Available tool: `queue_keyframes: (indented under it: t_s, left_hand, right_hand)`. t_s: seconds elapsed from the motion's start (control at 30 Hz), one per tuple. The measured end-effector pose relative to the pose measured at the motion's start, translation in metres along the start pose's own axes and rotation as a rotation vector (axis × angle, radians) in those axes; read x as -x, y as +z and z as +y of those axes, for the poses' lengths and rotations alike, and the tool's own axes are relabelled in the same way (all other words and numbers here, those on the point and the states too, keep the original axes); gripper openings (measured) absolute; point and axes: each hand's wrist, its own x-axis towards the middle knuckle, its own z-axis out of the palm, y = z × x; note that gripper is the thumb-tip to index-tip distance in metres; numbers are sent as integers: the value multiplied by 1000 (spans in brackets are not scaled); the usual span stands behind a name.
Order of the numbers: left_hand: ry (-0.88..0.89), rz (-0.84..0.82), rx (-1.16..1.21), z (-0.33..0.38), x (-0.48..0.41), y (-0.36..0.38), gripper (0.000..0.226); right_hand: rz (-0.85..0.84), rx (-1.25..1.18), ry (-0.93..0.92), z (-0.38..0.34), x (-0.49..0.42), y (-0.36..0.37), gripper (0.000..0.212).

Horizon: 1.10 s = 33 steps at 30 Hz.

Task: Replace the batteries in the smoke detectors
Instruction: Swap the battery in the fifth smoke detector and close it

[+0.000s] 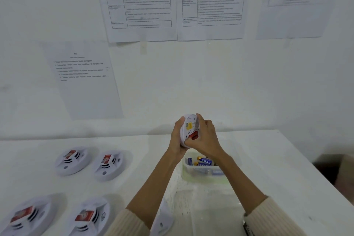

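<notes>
- Forearms rise from the lower edge and meet over the white table (268,159); cream ribbed sleeves (268,214) sit back from the wrists.
- Left hand (177,136): fingers curled round the left rim and back of a white smoke detector (188,130), gripping it.
- Right hand (206,138): fingers wrapped over the right rim, thumb lying by a red part low on the detector's face. It grips too.
- Smoke detector is held on edge between both palms, raised off the table, its inner face toward the camera. A yellow part shows near the middle.
- Clear plastic tub (186,168) stands on the table just below the hands. Several batteries (203,161), blue and gold, lie jumbled in it. The right forearm crosses over its right side.
- Four spare detectors lie flat on the table, well left of the hands: a far pair (71,161) and a near pair (90,216), each with a red-and-white piece on top.
- Printed sheets (141,5) hang on the wall behind; text too blurred to read.
</notes>
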Motion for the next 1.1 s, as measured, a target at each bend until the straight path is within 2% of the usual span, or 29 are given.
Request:
queue_keyframes:
  t_s: [0.2,0.63,0.73,0.9,1.0,1.1]
  left_hand:
    - [42,-16,-84,-10,-5,1,34]
    - [38,-47,-147,-13,-6,10,31]
    - [33,-41,-137,-11,-7,9,31]
    - [45,2,-89,-10,-8,12,36]
    - [63,7,-35,-9,-11,10,50]
    - [60,-28,29,-7,-12,6,40]
  right_hand:
    - [-40,-41,33,10,-1,-1,97]
    - [-9,-57,38,26,-6,0,91]
    - [-55,-106,29,23,-3,-3,91]
    - [-193,-119,20,23,0,-12,105]
    - [-273,-84,-16,30,3,-14,104]
    - [-334,-65,-40,35,5,-15,104]
